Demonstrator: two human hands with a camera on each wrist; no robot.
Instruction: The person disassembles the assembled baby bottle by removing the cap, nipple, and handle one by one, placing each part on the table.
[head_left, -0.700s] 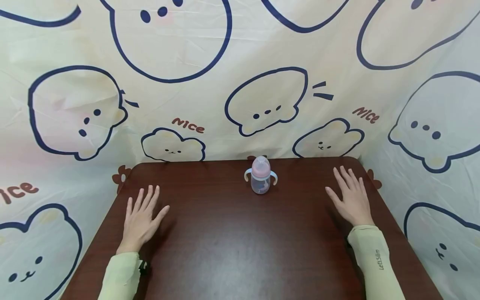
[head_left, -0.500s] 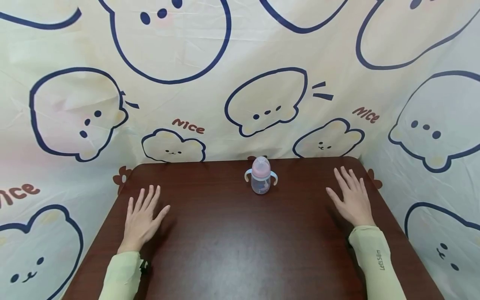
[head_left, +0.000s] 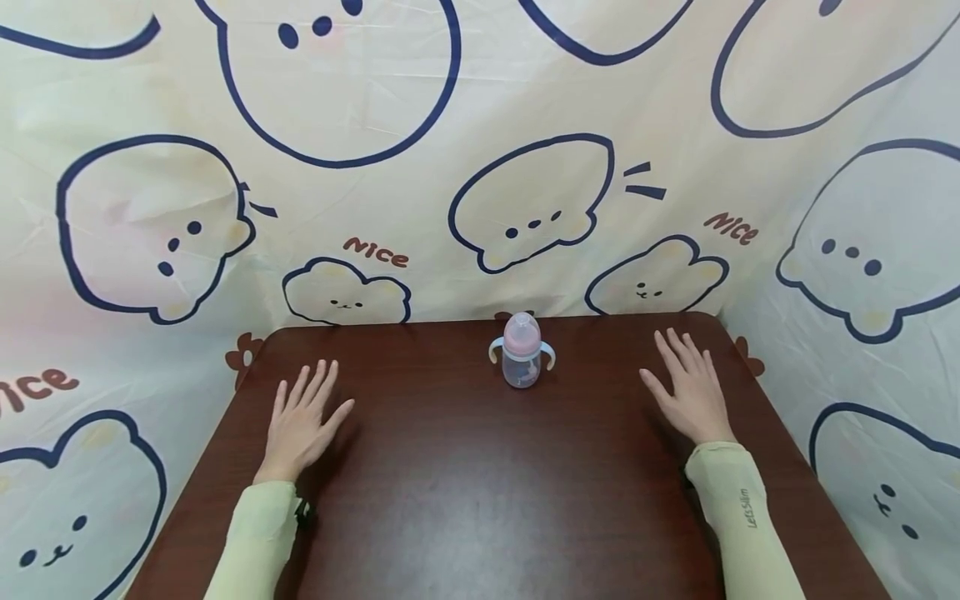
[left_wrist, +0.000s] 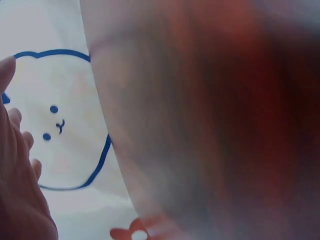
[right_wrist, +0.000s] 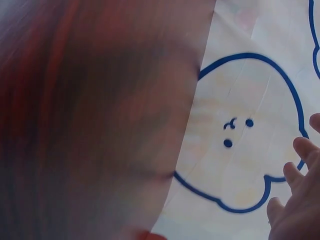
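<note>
Nearest: two pale green sleeves, left sleeve (head_left: 251,546) and right sleeve (head_left: 738,517), one either side of the bottle and on the near side of it. Right one has dark lettering down the forearm. Dark object (head_left: 303,511) at the left wrist, details too small to read.

Next out: left hand (head_left: 303,425), left of the bottle and a bit nearer than it. Fingers extended, thumb spread toward the bottle's side, nothing held. Right hand (head_left: 692,392), right of the bottle, same pose, also holding nothing. Both well apart from the bottle. Palm contact with the tabletop: can't tell.

Dark brown table (head_left: 480,500) under it all; wrist views show it only as blur.

Bottle (head_left: 522,354): upright on the table, near the far edge, between the hands. Pink top, clear body, two side handles.

Behind the bottle: cream cloth (head_left: 420,200) with blue-outlined cartoon faces and brown "Nice" lettering.
</note>
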